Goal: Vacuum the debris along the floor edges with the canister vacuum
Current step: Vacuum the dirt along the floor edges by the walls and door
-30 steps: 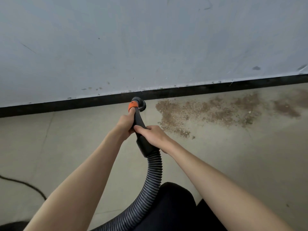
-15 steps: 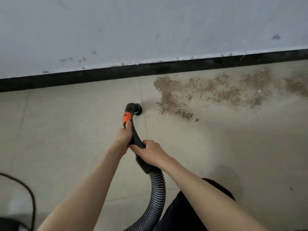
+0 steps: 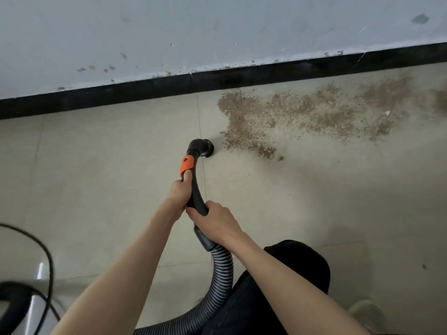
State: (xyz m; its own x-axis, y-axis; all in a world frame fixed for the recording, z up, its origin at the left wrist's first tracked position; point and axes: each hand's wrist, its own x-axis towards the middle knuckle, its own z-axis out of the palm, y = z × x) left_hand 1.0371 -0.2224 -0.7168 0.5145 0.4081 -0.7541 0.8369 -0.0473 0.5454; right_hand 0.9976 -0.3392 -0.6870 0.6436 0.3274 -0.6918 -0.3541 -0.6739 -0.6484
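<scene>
Nearest, a ribbed grey hose (image 3: 221,274) curves up from the lower edge; it looks flexible and light. Above it, the right hand (image 3: 215,222) wraps the rigid black handle (image 3: 197,197), and the left hand (image 3: 179,193) grips just beyond, below an orange collar (image 3: 186,163). The round nozzle (image 3: 204,148) sits on the tile floor (image 3: 108,177), just left of brown debris (image 3: 290,114) spreading right along the black baseboard (image 3: 145,89). Open floor lies left; a cable (image 3: 46,252) trails at near left.

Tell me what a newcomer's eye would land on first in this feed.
The brown debris patch spread over the floor beside the black baseboard, right of centre. Next, the orange-banded vacuum nozzle sitting at its left edge, gripped by the left hand ahead and the right hand behind.
</scene>
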